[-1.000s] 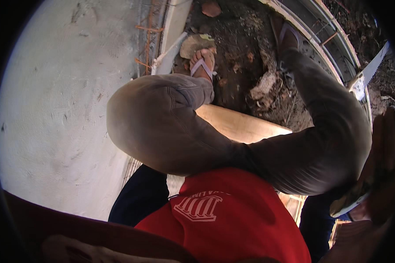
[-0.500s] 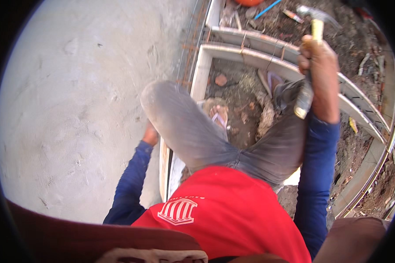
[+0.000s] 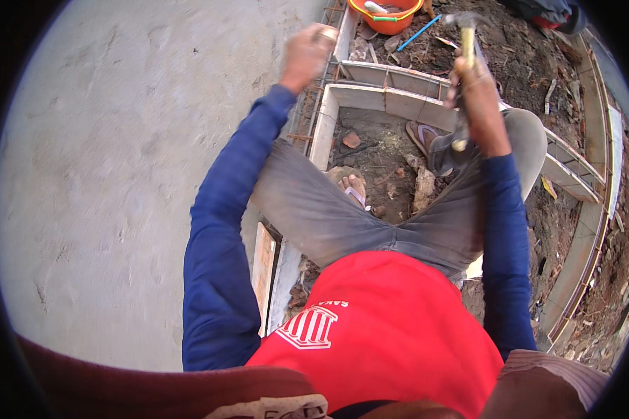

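Note:
My right hand (image 3: 476, 94) is shut on the yellow wooden handle of a hammer (image 3: 466, 42), whose metal head points up at the top of the view. My left hand (image 3: 305, 54) is stretched forward, fingers closed near the top of a wooden form board (image 3: 326, 126) beside rusty rebar (image 3: 307, 122); whether it holds anything is blurred. I crouch over a dirt-filled boxed trench, one sandalled foot (image 3: 354, 190) inside it and the other foot (image 3: 426, 140) further right.
A grey concrete wall (image 3: 119, 174) fills the left. An orange bucket (image 3: 386, 15) and a blue stick (image 3: 419, 33) lie at the top. Curved formwork boards (image 3: 587, 230) run along the right. Rubble and stones (image 3: 422, 190) lie in the pit.
My left arm has risen from low beside my knee to the top of the form board. The right hand with the hammer stays raised. The view has tilted up.

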Demonstrator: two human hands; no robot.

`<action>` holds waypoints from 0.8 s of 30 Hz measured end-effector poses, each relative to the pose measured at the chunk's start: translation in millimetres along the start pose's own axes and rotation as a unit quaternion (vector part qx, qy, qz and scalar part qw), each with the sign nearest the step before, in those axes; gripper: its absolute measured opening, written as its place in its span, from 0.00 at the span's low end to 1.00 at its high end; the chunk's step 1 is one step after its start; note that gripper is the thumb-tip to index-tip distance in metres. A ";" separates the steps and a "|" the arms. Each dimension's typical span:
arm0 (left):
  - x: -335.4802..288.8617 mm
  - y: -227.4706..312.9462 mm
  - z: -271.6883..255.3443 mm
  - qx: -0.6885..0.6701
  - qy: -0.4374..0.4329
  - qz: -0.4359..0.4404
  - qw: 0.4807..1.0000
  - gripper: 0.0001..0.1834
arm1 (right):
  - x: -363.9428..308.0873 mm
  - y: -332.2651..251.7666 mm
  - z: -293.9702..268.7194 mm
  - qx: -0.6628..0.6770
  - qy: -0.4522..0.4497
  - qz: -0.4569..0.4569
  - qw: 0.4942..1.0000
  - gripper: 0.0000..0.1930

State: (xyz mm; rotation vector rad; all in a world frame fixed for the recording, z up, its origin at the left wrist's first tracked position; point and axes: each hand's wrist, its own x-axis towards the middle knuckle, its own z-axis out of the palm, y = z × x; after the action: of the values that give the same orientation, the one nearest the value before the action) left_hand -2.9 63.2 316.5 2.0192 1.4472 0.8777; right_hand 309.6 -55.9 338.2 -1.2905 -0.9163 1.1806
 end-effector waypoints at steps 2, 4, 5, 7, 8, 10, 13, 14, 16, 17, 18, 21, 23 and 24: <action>7.2 -10.7 62.4 0.070 -0.048 0.057 0.995 0.15 | -16.6 32.4 7.5 -0.056 0.003 0.030 0.998 0.14; 17.6 -34.0 123.4 0.072 -0.090 0.074 0.991 0.15 | -19.5 73.3 3.5 -0.044 0.007 0.059 0.997 0.11; 18.8 -53.2 144.7 0.064 -0.122 0.053 0.989 0.15 | -20.6 93.1 5.9 -0.036 0.013 0.102 0.994 0.10; 13.7 -107.9 182.9 0.030 -0.076 -0.003 0.997 0.13 | -9.4 133.8 11.1 -0.092 0.043 0.128 0.987 0.06; 9.6 -125.2 192.3 0.015 -0.054 -0.034 0.998 0.13 | -3.6 140.2 12.8 -0.055 0.037 0.140 0.988 0.07; -12.2 -132.2 204.2 0.063 -0.064 -0.057 0.994 0.12 | -8.2 137.4 1.8 -0.008 0.027 0.170 0.985 0.11; -17.2 -129.7 202.0 0.080 -0.040 -0.078 0.993 0.11 | -13.3 132.2 3.6 -0.018 0.054 0.134 0.989 0.07; -14.2 -126.8 196.5 0.078 -0.026 -0.083 0.993 0.11 | -14.0 131.2 6.0 -0.035 0.055 0.118 0.991 0.07; -10.8 -113.7 185.6 0.029 -0.023 -0.088 0.995 0.12 | -13.5 130.0 6.7 -0.035 0.032 0.127 0.991 0.07; -1.5 -114.5 182.7 0.044 -0.005 -0.088 0.995 0.12 | -12.2 128.5 10.1 -0.028 0.019 0.135 0.990 0.08; 4.2 -118.9 176.1 0.060 0.013 -0.089 0.994 0.12 | -11.6 127.5 15.5 -0.018 0.003 0.143 0.990 0.09; -6.6 -115.1 185.9 0.295 -0.037 0.009 0.955 0.21 | -22.1 123.9 7.0 0.011 -0.043 0.202 0.978 0.08; -31.1 -151.9 179.6 0.245 -0.073 -0.104 0.961 0.24 | -29.4 93.6 27.4 0.050 -0.073 0.242 0.966 0.08; -43.9 -167.9 176.7 0.216 -0.089 -0.161 0.959 0.25 | -35.1 65.7 36.6 0.064 -0.065 0.259 0.961 0.09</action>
State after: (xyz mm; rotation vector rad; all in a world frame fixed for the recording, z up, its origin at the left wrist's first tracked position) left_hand 13.5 68.1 69.4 2.0044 1.9129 0.2486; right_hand 258.7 -88.3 281.3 -1.4021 -0.5911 1.7198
